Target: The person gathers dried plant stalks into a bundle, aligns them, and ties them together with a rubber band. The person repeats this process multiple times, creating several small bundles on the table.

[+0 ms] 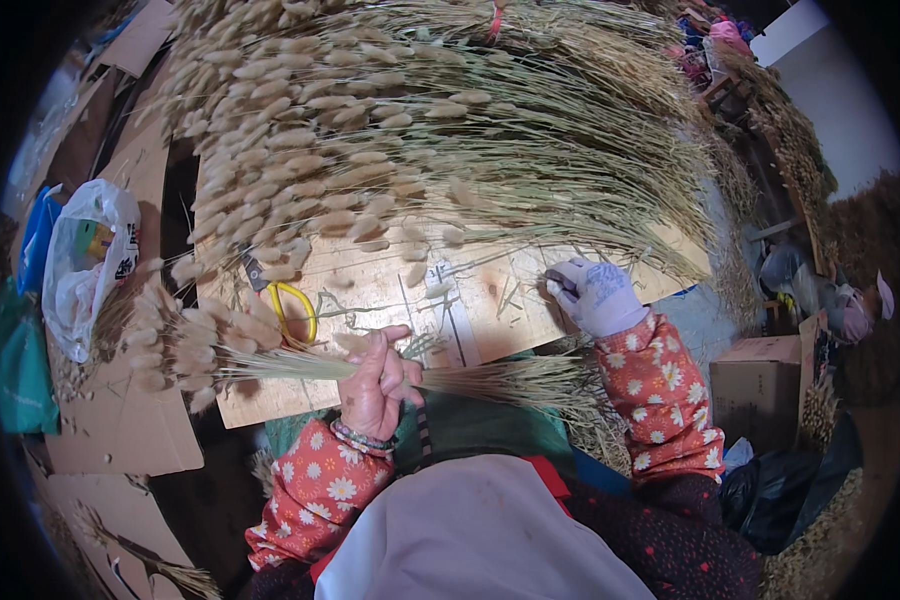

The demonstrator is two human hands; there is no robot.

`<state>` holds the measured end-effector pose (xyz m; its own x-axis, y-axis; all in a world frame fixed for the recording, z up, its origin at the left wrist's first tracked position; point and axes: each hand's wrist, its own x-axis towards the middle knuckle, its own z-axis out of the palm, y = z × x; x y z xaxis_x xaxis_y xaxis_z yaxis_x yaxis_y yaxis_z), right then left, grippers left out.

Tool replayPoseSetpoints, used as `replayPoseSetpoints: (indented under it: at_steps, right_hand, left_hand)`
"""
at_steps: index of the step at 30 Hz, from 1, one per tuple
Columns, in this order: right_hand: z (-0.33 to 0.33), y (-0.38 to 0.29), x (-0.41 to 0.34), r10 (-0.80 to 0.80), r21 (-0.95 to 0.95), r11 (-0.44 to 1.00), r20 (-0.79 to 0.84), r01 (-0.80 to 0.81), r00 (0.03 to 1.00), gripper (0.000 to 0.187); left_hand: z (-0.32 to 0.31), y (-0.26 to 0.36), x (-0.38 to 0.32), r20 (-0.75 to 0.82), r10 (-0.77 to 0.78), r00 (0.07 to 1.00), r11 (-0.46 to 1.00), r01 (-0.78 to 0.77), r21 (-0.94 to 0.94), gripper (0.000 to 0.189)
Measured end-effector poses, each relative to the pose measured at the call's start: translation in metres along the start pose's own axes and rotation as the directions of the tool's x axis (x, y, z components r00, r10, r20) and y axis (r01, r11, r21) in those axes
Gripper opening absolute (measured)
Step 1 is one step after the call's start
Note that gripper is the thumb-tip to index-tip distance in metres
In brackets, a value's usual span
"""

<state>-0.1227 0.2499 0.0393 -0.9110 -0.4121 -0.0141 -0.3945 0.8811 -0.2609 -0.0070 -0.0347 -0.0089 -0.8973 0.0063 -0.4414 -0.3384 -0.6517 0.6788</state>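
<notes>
My bare left hand (375, 386), with beaded bracelets at the wrist, is closed around a bunch of dried bunny-tail grass (289, 365). Its fluffy heads point left, and the cut stem ends fan out to the right. My right hand (589, 295) wears a pale printed glove and rests by the right part of the plywood board (487, 330). Its fingers are curled in; whether a thin stem is between them is hard to see. Yellow-handled scissors (292, 311) lie left of my left hand, partly under grass heads. A marked white strip (450, 315) is on the board.
A large heap of bunny-tail grass (435, 142) covers the board's far side. Clear plastic bag (90, 262) and green bag (26, 360) sit at left on cardboard (135, 420). At right are a cardboard box (757, 382), black bag (772, 487) and another person (855, 311).
</notes>
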Motion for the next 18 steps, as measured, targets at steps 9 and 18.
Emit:
replayPoseSetpoints:
  at_steps: [9,18]
  right_hand:
    - [0.0,-0.029,-0.015,-0.086,-0.031,0.996,-0.014,0.086,0.996,0.015]
    - [0.008,-0.059,-0.032,-0.253,-0.13,0.958,0.025,0.254,0.967,0.015]
  left_hand:
    - [0.002,0.002,0.0,-0.012,-0.026,1.0,1.0,0.026,-0.005,0.048]
    - [0.001,0.003,-0.001,0.023,-0.017,1.0,0.999,0.018,-0.038,0.055]
